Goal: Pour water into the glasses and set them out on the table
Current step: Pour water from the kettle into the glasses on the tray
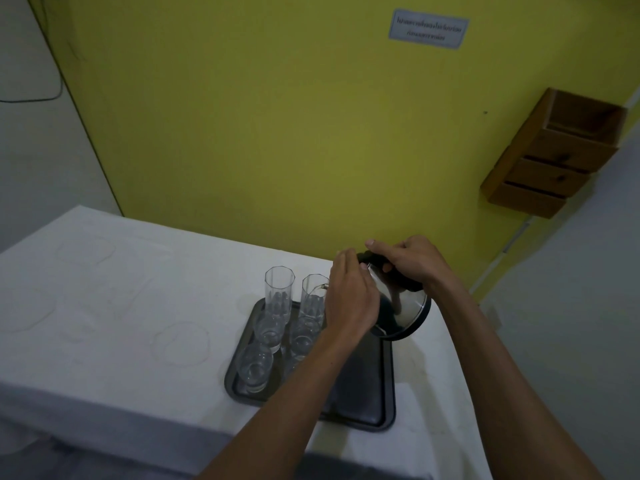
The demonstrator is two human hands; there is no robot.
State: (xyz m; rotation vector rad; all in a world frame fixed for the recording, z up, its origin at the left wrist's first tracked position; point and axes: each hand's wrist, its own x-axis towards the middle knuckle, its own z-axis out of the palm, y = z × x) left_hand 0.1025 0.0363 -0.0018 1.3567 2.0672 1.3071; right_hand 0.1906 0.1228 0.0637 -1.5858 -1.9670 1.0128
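A steel kettle with a black handle is tilted to the left, its spout at the rim of the back right glass. My right hand grips the black handle on top. My left hand lies against the kettle's left side, near the lid and spout. Several clear glasses stand upright on a dark tray: a tall one at the back left, and others in front. My left forearm hides part of the tray's glasses.
The tray sits on a table with a white cloth that shows damp ring marks at the left. A yellow wall rises right behind the table. A wooden wall rack hangs at the right.
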